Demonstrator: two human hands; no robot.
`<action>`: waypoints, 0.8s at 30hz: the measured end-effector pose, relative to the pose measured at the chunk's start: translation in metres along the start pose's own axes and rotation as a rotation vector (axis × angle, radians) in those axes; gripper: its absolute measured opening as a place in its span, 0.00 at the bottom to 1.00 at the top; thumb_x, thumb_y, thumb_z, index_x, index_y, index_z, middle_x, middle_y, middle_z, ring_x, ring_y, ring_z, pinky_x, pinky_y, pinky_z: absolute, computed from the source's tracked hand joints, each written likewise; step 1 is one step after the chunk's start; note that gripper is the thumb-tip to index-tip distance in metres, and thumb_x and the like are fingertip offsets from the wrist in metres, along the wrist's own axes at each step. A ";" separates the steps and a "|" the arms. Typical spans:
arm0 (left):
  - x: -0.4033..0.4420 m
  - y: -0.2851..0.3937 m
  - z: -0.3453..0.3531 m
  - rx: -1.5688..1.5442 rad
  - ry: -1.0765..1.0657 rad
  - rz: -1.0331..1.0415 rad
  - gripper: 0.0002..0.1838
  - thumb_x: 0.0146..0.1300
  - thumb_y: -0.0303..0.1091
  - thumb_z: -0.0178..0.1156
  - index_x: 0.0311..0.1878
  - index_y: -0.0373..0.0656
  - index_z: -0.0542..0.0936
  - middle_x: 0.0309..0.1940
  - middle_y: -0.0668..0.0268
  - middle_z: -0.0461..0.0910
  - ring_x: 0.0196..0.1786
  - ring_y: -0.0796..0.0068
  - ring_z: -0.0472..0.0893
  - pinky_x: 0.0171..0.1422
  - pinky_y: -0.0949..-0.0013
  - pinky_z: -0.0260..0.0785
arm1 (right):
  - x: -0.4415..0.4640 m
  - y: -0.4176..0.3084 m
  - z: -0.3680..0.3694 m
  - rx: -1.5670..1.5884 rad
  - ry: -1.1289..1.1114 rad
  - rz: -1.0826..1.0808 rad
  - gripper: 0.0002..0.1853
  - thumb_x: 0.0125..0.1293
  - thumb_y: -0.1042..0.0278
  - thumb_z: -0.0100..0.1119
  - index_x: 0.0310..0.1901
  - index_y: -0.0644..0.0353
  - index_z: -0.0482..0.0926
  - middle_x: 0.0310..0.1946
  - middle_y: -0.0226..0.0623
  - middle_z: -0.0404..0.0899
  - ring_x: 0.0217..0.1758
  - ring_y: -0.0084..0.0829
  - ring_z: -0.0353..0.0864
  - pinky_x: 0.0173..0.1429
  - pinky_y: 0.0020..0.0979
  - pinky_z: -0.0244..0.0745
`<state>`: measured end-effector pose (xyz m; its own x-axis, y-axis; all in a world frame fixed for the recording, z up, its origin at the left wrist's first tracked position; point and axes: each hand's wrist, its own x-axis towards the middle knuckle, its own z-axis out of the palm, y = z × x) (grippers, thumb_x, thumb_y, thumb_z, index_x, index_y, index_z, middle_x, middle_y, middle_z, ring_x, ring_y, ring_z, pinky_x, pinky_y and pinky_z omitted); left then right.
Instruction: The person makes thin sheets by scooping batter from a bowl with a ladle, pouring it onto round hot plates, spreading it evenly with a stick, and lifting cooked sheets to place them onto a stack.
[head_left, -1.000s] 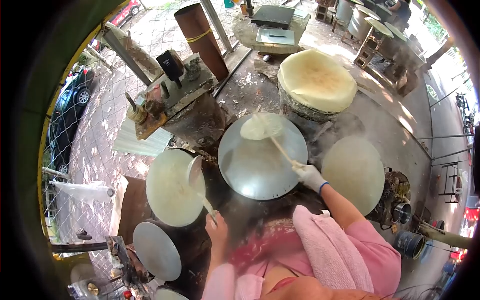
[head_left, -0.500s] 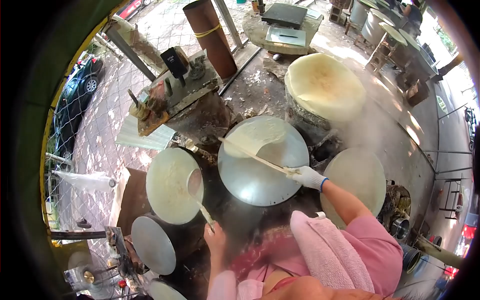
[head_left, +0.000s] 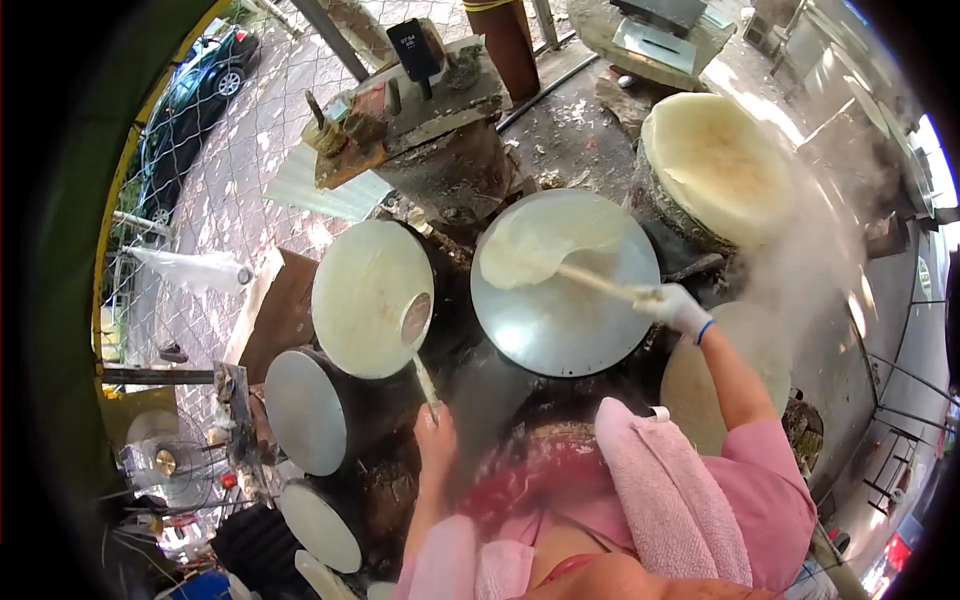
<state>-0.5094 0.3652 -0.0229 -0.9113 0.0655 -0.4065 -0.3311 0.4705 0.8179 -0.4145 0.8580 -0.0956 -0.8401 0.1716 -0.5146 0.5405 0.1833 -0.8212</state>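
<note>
My left hand (head_left: 436, 436) is wrapped round the handle of a ladle (head_left: 416, 320), whose round bowl is over the right side of a batter-covered griddle (head_left: 368, 290). My right hand (head_left: 676, 307), in a white glove with a blue cuff edge, grips a wooden stick (head_left: 600, 281). The stick's far end lies in pale batter (head_left: 548, 232) on the round metal griddle (head_left: 570, 345) in the middle. Batter covers the upper and left part of that griddle; bare metal shows below and at the right.
A stack of flatbreads (head_left: 715, 165) stands on a drum at the upper right. Steam drifts over a griddle (head_left: 700, 385) at the right. More griddles (head_left: 305, 412) sit lower left. A phone (head_left: 414, 50) stands on a block, and a wire fence is at the left.
The batter has spread from a small pool to a wide patch, and the stick has swept about in it. The ladle's bowl has shifted toward the griddle's lower right edge. The view has turned.
</note>
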 end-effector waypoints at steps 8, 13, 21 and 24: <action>0.008 -0.007 0.001 0.118 0.008 -0.016 0.11 0.70 0.35 0.54 0.35 0.36 0.74 0.24 0.65 0.74 0.28 0.77 0.72 0.33 0.66 0.66 | 0.009 0.017 0.018 0.028 -0.174 0.037 0.22 0.63 0.60 0.67 0.58 0.55 0.82 0.33 0.18 0.80 0.30 0.16 0.68 0.37 0.24 0.70; 0.022 -0.015 -0.001 0.240 0.015 0.136 0.11 0.69 0.35 0.54 0.36 0.35 0.74 0.24 0.59 0.75 0.28 0.68 0.74 0.36 0.62 0.68 | 0.027 -0.003 -0.008 -0.011 0.026 -0.116 0.25 0.63 0.60 0.66 0.61 0.55 0.80 0.34 0.21 0.82 0.33 0.15 0.72 0.40 0.22 0.71; 0.069 0.004 0.033 0.596 -0.004 0.363 0.11 0.69 0.36 0.56 0.37 0.36 0.72 0.28 0.45 0.79 0.34 0.40 0.80 0.38 0.47 0.70 | -0.018 0.004 -0.008 -0.029 -0.230 0.121 0.28 0.60 0.55 0.71 0.61 0.55 0.80 0.39 0.27 0.84 0.30 0.16 0.72 0.35 0.21 0.72; 0.087 -0.003 0.051 0.749 -0.023 0.389 0.12 0.69 0.37 0.56 0.41 0.37 0.71 0.29 0.42 0.80 0.37 0.37 0.80 0.39 0.43 0.71 | 0.012 0.059 -0.016 0.060 0.129 -0.233 0.28 0.63 0.57 0.68 0.63 0.56 0.78 0.38 0.23 0.82 0.32 0.13 0.74 0.36 0.20 0.73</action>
<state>-0.5754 0.4140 -0.0815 -0.9190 0.3576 -0.1661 0.2627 0.8694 0.4184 -0.3919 0.8867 -0.1465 -0.9264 0.2540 -0.2780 0.3268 0.1754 -0.9287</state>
